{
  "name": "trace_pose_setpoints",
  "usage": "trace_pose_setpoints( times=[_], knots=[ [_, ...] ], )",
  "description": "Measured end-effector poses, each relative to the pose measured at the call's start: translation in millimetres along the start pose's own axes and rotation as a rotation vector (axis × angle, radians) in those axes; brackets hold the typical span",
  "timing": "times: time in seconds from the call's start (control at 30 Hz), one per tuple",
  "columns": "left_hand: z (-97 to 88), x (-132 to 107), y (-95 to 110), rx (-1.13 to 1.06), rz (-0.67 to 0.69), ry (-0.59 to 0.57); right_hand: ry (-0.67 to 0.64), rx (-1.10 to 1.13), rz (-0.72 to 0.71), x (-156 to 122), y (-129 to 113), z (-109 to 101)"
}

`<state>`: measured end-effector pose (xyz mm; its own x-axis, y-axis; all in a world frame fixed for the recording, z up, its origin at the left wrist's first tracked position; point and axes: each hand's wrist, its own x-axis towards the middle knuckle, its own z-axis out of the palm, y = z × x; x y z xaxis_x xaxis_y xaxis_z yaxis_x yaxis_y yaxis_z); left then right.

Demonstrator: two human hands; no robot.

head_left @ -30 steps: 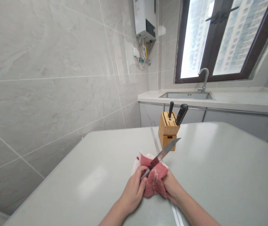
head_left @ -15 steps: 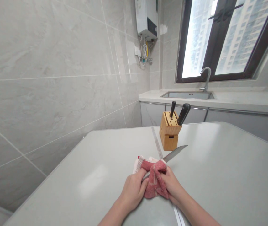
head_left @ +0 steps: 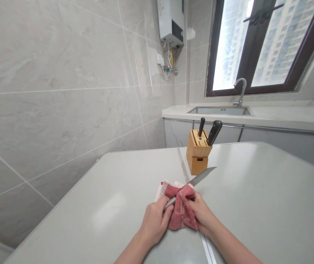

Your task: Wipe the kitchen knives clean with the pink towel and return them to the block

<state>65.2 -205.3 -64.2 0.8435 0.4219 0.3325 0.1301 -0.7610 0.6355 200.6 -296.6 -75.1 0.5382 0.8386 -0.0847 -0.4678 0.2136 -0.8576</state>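
Observation:
My left hand [head_left: 154, 220] is closed round the handle of a kitchen knife [head_left: 201, 176]; its steel blade points up and to the right, just above the table. My right hand [head_left: 201, 212] pinches a red-and-white cloth [head_left: 181, 211] folded over the base of the blade. The cloth bunches between both hands, and its white edge lies on the table at the left. Most of the knife's handle is hidden inside my left fist.
A wooden knife block [head_left: 198, 153] with two black-handled knives stands just behind the blade tip. The pale table [head_left: 256, 205] runs along a tiled wall on the left. Beyond are a counter with a sink [head_left: 219, 110], a tap [head_left: 239, 90] and a window.
The blade tilted down from a steeper angle to nearly flat, then rose slightly. My right hand slid the cloth up round the blade's base.

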Motion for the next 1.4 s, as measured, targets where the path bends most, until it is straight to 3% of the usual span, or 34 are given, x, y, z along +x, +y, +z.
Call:
trace_pose_setpoints(
  times=[0.4, 0.7, 1.0, 1.17, 1.4],
  knots=[
    [-4.6, -1.6, -7.3, -0.017, -0.079, 0.105, -0.065, 0.055, -0.007, 2.4, -1.9, -1.1],
    [-3.3, -0.7, -10.6, -0.024, -0.08, 0.136, -0.018, 0.077, 0.0, 3.4, -0.7, -3.5],
    [-2.1, -1.7, -9.1, 0.021, -0.051, 0.059, -0.114, 0.055, 0.015, -2.7, -7.2, 6.0],
    [-3.1, 0.5, -3.2, -0.012, 0.012, -0.031, -0.052, 0.092, 0.031, -2.9, 1.2, 2.0],
    [-8.4, 1.6, 2.1, 0.01, 0.033, -0.051, -0.016, 0.168, 0.092, -5.1, 4.5, 1.3]
  ],
)
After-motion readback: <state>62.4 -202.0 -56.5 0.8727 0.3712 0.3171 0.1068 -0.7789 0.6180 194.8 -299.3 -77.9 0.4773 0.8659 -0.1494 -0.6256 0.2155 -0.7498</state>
